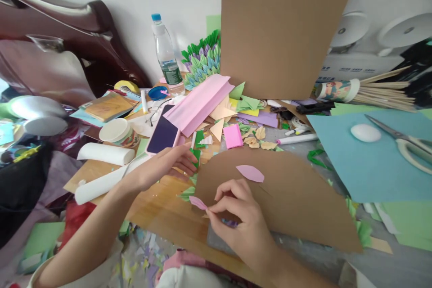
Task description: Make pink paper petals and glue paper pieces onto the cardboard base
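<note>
Between the thumb and forefinger of my right hand is a small folded pink paper petal, pinched at one end. That hand is over the near left part of a brown cardboard sheet with a rounded edge. Another pink paper petal lies flat on the cardboard, just beyond my knuckles. My left hand is open, its fingers stretched toward the cardboard's left edge, near green paper scraps. A phone lies just beyond it, partly covered by folded pink paper.
A water bottle stands near the wall by a leafy paper piece. Upright cardboard is at the back. On the right, scissors and a white oval rest on blue paper. White rolls lie left.
</note>
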`<state>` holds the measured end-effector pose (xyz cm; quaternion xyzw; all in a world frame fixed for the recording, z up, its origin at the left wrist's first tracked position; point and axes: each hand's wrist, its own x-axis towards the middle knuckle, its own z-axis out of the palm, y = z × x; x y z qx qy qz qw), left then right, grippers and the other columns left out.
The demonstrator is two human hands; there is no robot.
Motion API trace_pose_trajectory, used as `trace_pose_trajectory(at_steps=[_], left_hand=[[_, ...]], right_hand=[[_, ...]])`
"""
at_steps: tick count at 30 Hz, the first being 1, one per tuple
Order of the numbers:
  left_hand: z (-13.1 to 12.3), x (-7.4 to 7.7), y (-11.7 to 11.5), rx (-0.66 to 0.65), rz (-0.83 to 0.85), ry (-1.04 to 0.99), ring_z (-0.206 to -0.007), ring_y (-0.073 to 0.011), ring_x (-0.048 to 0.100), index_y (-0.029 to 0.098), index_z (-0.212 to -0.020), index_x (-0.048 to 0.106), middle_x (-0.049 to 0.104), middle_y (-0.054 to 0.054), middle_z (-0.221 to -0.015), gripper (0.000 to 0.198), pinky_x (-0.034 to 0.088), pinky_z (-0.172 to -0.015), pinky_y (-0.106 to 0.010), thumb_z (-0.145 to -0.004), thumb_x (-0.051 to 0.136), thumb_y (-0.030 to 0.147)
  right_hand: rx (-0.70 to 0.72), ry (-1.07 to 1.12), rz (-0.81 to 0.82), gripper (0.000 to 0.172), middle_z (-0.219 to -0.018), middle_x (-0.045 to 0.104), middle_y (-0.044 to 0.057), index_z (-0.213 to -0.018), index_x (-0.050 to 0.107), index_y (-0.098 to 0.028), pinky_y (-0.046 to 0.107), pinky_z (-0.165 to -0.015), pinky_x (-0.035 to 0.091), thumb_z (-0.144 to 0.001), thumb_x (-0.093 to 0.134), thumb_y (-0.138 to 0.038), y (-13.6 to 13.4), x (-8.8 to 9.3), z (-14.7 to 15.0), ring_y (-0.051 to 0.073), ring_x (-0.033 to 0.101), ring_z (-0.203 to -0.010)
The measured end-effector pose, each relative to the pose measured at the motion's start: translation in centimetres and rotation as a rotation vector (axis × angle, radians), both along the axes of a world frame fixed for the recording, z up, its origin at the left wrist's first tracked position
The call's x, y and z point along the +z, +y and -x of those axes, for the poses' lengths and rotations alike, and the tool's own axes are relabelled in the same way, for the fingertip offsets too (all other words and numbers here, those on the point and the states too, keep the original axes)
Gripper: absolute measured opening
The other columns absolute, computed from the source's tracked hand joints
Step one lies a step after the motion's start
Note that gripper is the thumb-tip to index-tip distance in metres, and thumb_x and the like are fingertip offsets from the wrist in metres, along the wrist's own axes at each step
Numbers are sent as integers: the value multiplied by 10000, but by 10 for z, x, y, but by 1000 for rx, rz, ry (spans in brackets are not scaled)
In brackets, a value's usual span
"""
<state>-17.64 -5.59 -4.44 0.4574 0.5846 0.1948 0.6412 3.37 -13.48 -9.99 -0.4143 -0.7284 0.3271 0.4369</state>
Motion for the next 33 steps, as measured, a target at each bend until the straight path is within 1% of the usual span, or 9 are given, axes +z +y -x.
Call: trace_pose_trajectory(at_steps=[2, 9, 13, 17, 20, 24, 27, 30, 33], left_hand=[[1, -2, -2, -32, -3, -8, -900, -281, 688, 129, -940, 667, 730, -124, -898, 560, 542, -842, -420, -861, 493, 655], [-9, -12, -6, -113, -151, 51, -884, -237, 644, 134, -940, 674, 701, -100, -944, 527, 499, -794, -356, -888, 453, 609], [-14, -17, -9, -114, -212, 19, -878, -216, 635, 140, -936, 667, 691, -77, -946, 459, 483, -810, -341, -906, 463, 551], [-13, -21, -8, -106, -226, -3, -871, -216, 635, 143, -946, 659, 691, -77, -940, 445, 480, -797, -339, -913, 452, 536], [-12, -19, -7, -112, -239, -4, -863, -217, 624, 140, -957, 650, 686, -73, -903, 415, 464, -782, -338, -915, 453, 503], [-15, -12, -5, -108, -247, 2, -822, -198, 604, 137, -933, 646, 656, -49, -826, 372, 457, -769, -322, -908, 465, 460], [-17, -10, -2, -100, -237, 6, -823, -192, 606, 136, -923, 643, 654, -47, -839, 353, 467, -767, -314, -903, 468, 441], [-17, -11, 3, -109, -246, 29, -854, -202, 624, 138, -953, 639, 672, -60, -889, 370, 480, -780, -321, -916, 445, 452], [-17, -9, 7, -162, -268, 101, -852, -206, 624, 133, -930, 637, 671, -70, -912, 387, 477, -773, -326, -928, 430, 460]], right_hand=[[14, -14, 6, 191, -787, 564, 23, -676, 630, -193, 252, -635, 474, -759, 626, -21, 0, -2, 7, 154, 528, -788], [11, -83, 4, 189, -787, 575, 28, -671, 644, -187, 290, -665, 462, -802, 609, -56, -1, -8, 14, 158, 512, -777], [14, -122, -1, 182, -790, 594, 22, -665, 664, -196, 308, -683, 444, -784, 637, -60, -3, -11, 17, 163, 519, -782], [-9, -151, -10, 187, -789, 601, 16, -656, 664, -200, 327, -701, 413, -768, 653, -51, -3, -13, 20, 165, 511, -778], [-22, -160, -15, 185, -779, 601, 14, -655, 662, -198, 327, -702, 395, -772, 658, -55, -3, -14, 21, 163, 506, -774], [-24, -153, -20, 166, -784, 613, 9, -667, 666, -201, 329, -710, 382, -783, 676, -83, -1, -16, 22, 159, 515, -774], [-32, -141, -16, 162, -790, 618, 7, -672, 671, -207, 333, -722, 387, -793, 674, -100, 0, -16, 25, 160, 527, -780], [-34, -125, 6, 159, -808, 613, 6, -688, 666, -215, 312, -722, 422, -811, 656, -115, 3, -10, 22, 155, 555, -796], [-67, -120, 32, 122, -858, 602, 12, -748, 658, -226, 285, -744, 466, -856, 627, -179, 11, 1, 3, 148, 587, -839]])
